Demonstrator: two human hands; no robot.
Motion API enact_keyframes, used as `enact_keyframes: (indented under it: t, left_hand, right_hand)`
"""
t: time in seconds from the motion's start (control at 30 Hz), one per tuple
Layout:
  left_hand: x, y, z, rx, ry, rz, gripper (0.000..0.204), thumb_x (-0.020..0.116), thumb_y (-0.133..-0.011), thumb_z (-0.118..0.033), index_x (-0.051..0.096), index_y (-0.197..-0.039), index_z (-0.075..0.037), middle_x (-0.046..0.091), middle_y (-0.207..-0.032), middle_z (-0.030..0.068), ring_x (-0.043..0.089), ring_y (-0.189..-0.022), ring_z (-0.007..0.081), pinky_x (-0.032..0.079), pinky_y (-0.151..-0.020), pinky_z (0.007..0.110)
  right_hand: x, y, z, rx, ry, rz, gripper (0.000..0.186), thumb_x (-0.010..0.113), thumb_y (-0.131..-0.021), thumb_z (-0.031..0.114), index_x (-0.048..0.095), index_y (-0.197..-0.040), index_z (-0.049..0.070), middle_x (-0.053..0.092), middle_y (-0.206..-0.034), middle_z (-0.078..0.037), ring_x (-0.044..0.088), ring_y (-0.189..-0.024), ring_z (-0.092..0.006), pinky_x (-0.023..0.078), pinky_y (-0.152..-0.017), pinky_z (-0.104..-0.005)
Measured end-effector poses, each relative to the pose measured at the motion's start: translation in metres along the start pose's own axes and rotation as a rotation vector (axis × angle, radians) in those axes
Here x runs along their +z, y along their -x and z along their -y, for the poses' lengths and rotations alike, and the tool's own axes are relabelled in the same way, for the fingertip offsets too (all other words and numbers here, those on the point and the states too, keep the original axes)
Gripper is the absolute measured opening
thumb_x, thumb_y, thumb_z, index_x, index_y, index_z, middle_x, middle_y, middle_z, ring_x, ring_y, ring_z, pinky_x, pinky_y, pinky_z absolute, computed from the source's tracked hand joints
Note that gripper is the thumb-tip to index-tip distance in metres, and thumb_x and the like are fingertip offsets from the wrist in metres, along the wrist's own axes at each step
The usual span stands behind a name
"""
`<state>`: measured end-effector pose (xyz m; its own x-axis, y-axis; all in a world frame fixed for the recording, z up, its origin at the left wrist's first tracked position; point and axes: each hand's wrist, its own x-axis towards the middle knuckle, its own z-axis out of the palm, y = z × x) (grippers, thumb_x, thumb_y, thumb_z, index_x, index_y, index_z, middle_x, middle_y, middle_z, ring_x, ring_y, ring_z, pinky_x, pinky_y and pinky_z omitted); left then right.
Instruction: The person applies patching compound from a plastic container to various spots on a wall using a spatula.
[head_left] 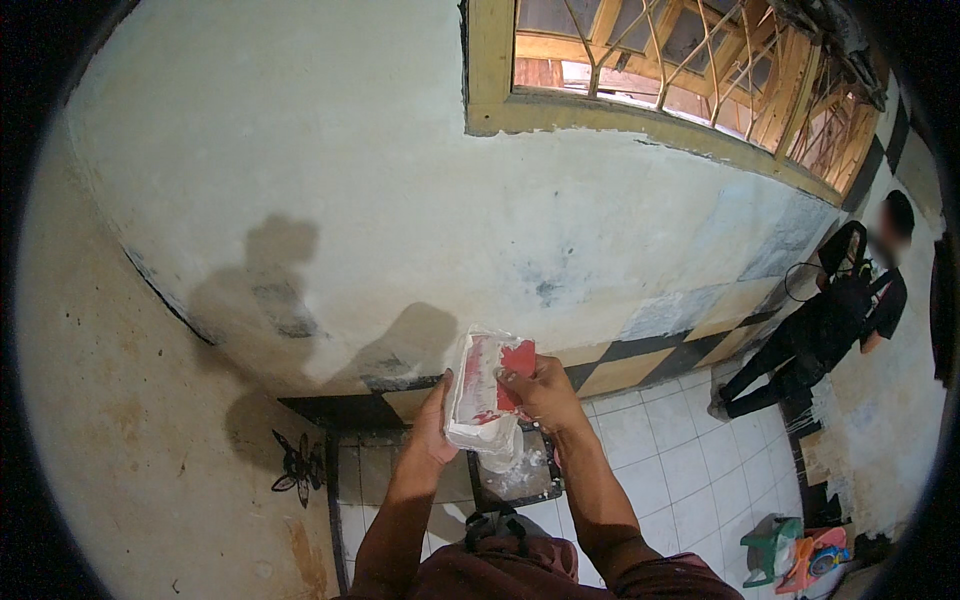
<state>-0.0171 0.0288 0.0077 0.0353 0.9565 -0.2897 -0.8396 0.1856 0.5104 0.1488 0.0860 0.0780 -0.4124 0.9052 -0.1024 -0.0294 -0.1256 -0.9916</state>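
Observation:
My left hand (433,424) grips the left side of a shallow rectangular container (466,428) caked with white putty. My right hand (548,396) is closed on a red scraper (517,358), thumb on its face, with the scraper laid against the container. White paste smears much of the red surface, so where scraper ends and container begins is partly unclear. Both hands are held at mid-body, in front of the wall. Below them stands a dark-framed stool (518,482) with a white-spattered top, partly covered by the container and my right forearm.
Ahead is a pale wall (400,200) with grey patches, a checkered tile band (625,366) and a yellow-framed barred window (490,110). A black flower-shaped ornament (297,467) is by the left wall. Another person (825,310) stands at right, above green and red plastic items (775,550).

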Motion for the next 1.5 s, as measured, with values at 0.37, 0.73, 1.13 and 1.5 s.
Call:
enact_keyframes:
  t: [0.37, 0.73, 1.13, 1.5]
  left_hand:
    - [0.005, 0.004, -0.011, -0.012, 0.060, 0.008, 0.053, 0.046, -0.095, -0.050, 0.052, -0.128, -0.009, 0.059, -0.122, 0.0090, 0.057, -0.111, 0.0283, 0.046, -0.095, 0.048]
    - [0.016, 0.006, -0.009, 0.006, 0.103, 0.025, 0.049, 0.044, -0.096, -0.047, 0.055, -0.125, -0.009, 0.061, -0.118, 0.0102, 0.059, -0.106, 0.0299, 0.049, -0.089, 0.050]
    - [0.010, 0.000, -0.004, 0.041, 0.045, -0.005, 0.055, 0.050, -0.094, -0.047, 0.051, -0.130, -0.006, 0.059, -0.121, 0.0116, 0.055, -0.112, 0.0277, 0.043, -0.096, 0.044]
    - [0.018, -0.006, -0.007, 0.041, 0.034, 0.052, 0.057, 0.052, -0.092, -0.048, 0.051, -0.130, -0.006, 0.060, -0.120, 0.0130, 0.059, -0.107, 0.0286, 0.047, -0.092, 0.044]
  right_hand:
    - [0.023, 0.032, 0.054, -0.398, 0.824, -0.136, 0.021, 0.063, -0.077, 0.014, 0.062, -0.087, -0.004, 0.062, -0.076, -0.025, 0.061, -0.076, -0.0445, 0.049, -0.067, -0.0449]
    - [0.005, 0.004, -0.001, -0.343, 0.509, -0.118, 0.015, 0.059, -0.083, 0.008, 0.063, -0.088, -0.006, 0.066, -0.070, -0.012, 0.060, -0.063, -0.0162, 0.048, -0.059, -0.0331]
    - [0.011, 0.000, -0.022, -0.113, 0.142, -0.060, 0.021, 0.061, -0.086, 0.019, 0.064, -0.082, -0.002, 0.065, -0.068, -0.007, 0.058, -0.061, -0.0129, 0.047, -0.058, -0.0305]
    - [0.025, 0.004, -0.014, -0.078, -0.169, -0.210, 0.017, 0.062, -0.088, 0.014, 0.065, -0.081, -0.001, 0.064, -0.073, -0.001, 0.054, -0.060, -0.0083, 0.043, -0.053, -0.0261]
